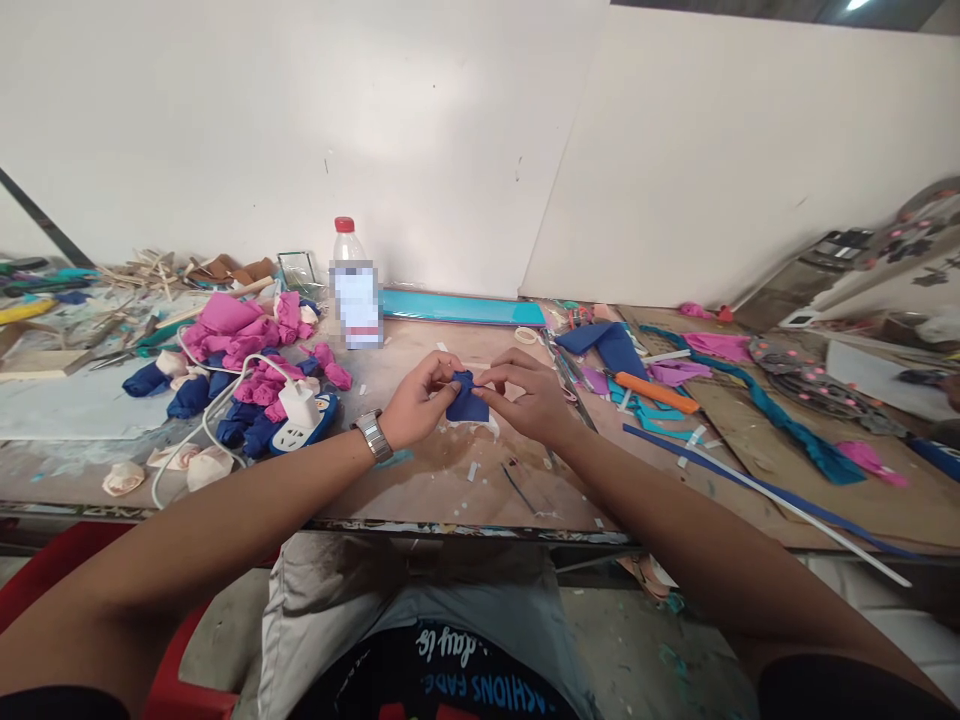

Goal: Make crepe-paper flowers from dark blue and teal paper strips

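A small piece of dark blue fabric [469,404] is held just above the middle of the table, gathered at its top and hanging flat below. My left hand [422,396], with a metal watch [373,436] on the wrist, pinches the gathered top from the left. From the right, my right hand [529,394] pinches at the same gathered edge, thumb and forefinger pressed together. Whether a thread or another small item is between the right fingertips is too small to tell.
Crumpled pink fabric pieces [232,330] and a white charger [300,402] in a blue-white power strip [304,432] lie left. Behind stands a red-capped bottle [345,240]. To the right are an orange-handled cutter [656,392], a blue strip [750,482] and a white stick [795,515].
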A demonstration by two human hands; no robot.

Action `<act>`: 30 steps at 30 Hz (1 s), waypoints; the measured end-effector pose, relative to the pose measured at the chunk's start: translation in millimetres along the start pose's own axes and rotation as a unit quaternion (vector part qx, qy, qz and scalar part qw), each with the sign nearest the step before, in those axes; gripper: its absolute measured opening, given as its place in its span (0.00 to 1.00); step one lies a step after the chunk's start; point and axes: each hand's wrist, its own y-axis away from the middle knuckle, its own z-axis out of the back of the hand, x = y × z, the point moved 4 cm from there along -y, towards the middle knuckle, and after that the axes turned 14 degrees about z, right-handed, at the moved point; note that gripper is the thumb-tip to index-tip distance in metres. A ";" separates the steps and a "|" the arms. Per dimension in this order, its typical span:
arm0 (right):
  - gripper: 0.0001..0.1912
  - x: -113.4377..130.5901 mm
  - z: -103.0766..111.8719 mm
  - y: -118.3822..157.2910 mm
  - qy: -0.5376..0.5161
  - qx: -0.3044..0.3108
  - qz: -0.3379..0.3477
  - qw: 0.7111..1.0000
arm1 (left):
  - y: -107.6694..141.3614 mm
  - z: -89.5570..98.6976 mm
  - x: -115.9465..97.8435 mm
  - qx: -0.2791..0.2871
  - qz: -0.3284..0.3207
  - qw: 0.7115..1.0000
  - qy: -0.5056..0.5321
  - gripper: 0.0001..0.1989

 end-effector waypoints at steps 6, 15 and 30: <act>0.07 2.8 -0.3 -2.6 -0.012 0.002 -0.022 1.000 | 1.2 -0.6 -2.3 0.003 -0.005 1.000 -0.001 0.13; 0.13 0.4 -2.8 -1.9 -0.036 -0.006 -0.073 0.997 | 3.2 -2.7 -3.6 0.018 -0.001 1.000 0.000 0.17; 0.15 -2.6 -10.7 0.5 -0.047 0.011 -0.086 0.995 | 3.7 -3.9 -1.5 0.010 0.002 0.999 -0.044 0.18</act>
